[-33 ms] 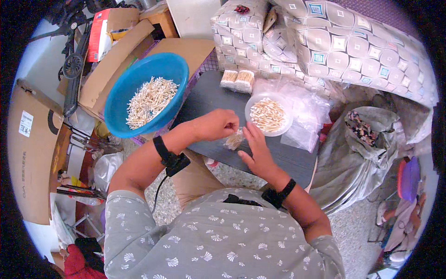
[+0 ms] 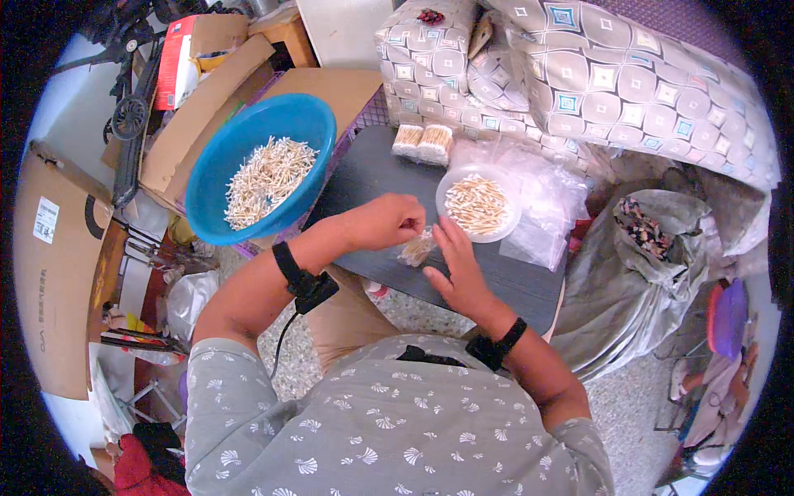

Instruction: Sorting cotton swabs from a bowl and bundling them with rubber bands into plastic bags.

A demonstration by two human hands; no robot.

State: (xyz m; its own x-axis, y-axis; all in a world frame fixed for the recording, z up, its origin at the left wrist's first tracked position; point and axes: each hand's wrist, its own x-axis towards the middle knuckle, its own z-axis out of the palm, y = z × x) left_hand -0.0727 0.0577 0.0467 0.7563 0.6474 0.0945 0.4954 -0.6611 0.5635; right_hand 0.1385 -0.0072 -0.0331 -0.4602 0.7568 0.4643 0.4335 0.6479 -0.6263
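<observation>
On the dark tabletop [image 2: 364,169] lies a small clear plastic bag of cotton swabs [image 2: 416,251], between my two hands. My left hand [image 2: 387,221] is closed in a pinch at the bag's upper end; its fingertips are partly hidden. Thumb and fingers apart, my right hand [image 2: 460,269] rests at the bag's right side, close to a white bowl [image 2: 514,227]. Loose cotton swabs [image 2: 476,204] fill that bowl. A large blue basin [image 2: 310,112] at the left holds a heap of more swabs [image 2: 269,182].
Filled swab packs [image 2: 423,145] stand at the table's far edge. Flat clear plastic bags [image 2: 538,211] lie right of the bowl. Beyond are a patterned sofa [image 2: 612,83], a grey sack [image 2: 620,289] at right, and cardboard boxes [image 2: 62,273] at left.
</observation>
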